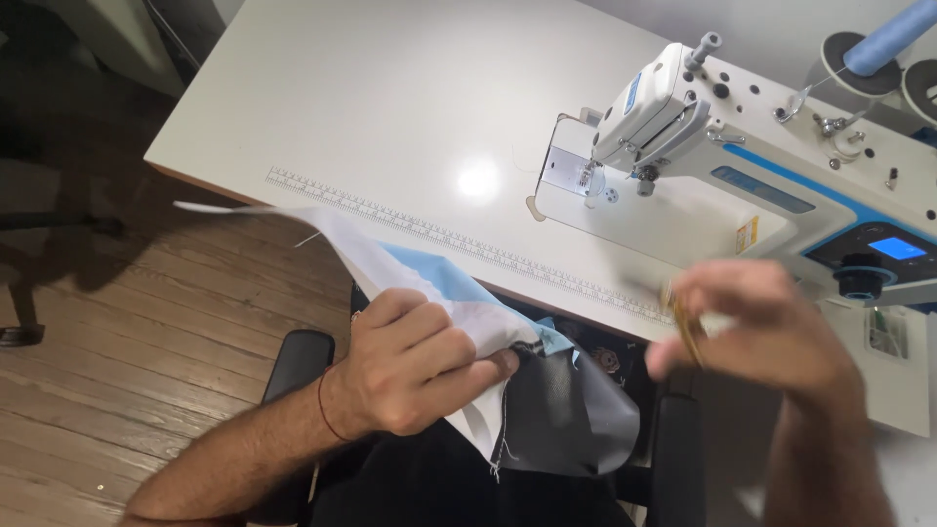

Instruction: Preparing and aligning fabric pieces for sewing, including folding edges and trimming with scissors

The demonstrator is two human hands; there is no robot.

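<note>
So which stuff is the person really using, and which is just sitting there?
In use:
- left hand gripping the white, blue and dark fabric
- right hand, blurred, pinching something small and brassy

Sitting there:
- sewing machine
- blue thread spool
- white table with its printed ruler

right hand (771, 327): motion-blurred | brassy item (686, 322) in it: unidentifiable | thread spool (888, 39): cut off

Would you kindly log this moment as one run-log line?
left hand: grips white, blue and dark fabric | right hand: blurred, holds small gold-coloured item, kind unclear | sewing machine: on white table
</note>
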